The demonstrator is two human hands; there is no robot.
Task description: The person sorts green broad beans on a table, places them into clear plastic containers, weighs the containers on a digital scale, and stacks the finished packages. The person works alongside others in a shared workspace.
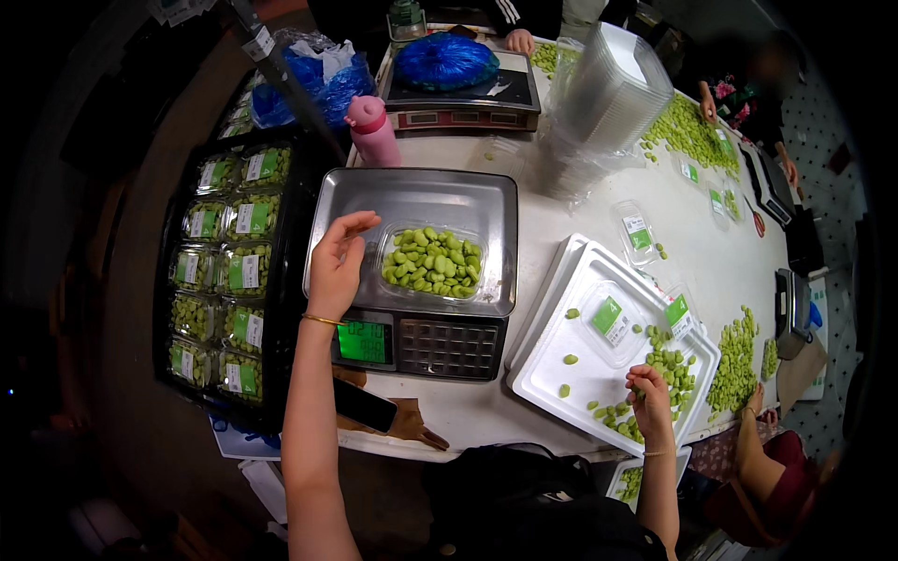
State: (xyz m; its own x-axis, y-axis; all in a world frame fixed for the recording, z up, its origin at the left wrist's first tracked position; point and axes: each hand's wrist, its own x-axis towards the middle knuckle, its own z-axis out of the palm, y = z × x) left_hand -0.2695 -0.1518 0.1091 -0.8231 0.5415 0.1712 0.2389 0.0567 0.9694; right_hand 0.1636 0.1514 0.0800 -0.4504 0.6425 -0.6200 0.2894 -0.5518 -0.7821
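An open clear plastic punnet of shelled broad beans (436,265) sits on the steel pan (499,210) of a digital scale with a lit green display (363,342). My left hand (339,263) hovers over the pan, left of the punnet, empty with its thumb apart from the fingers. My right hand (651,400) is above a white foam tray (544,382), its fingers curled around a few broad beans that show at the fingertips. Loose broad beans (670,368) lie in that tray beside it. A labelled clear lid (612,319) also lies there.
At left, a black crate (166,308) holds labelled bean punnets (247,270). A pink bottle (375,133), a second scale (463,119) with a blue bag (445,62), and stacked clear containers (610,91) stand behind. A phone (365,405) lies in front. Other people work around the table.
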